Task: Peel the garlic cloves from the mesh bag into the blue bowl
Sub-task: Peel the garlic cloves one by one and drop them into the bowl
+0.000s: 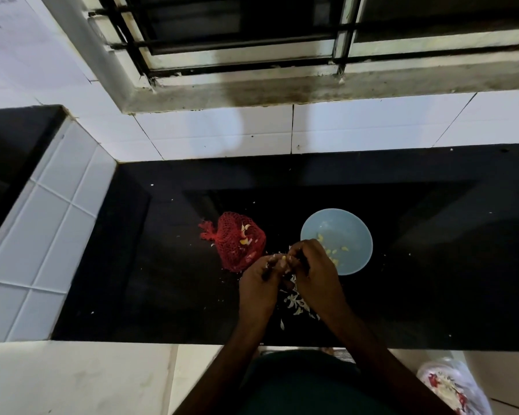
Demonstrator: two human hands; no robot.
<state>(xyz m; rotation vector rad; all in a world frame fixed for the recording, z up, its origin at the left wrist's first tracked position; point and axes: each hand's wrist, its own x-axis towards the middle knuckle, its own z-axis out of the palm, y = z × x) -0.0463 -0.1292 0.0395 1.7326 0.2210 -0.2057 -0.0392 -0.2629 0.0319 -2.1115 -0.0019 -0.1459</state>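
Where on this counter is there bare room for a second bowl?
Bare: right of the blue bowl; left of the red mesh bag toward the tiled ledge; the back strip along the tiled wall. Crowded: between bag and bowl, where the left hand and right hand pinch a garlic clove over a pile of garlic skins.

Red mesh bag point(240, 244) lies left of blue bowl point(357, 229) holding peeled cloves point(344, 249)
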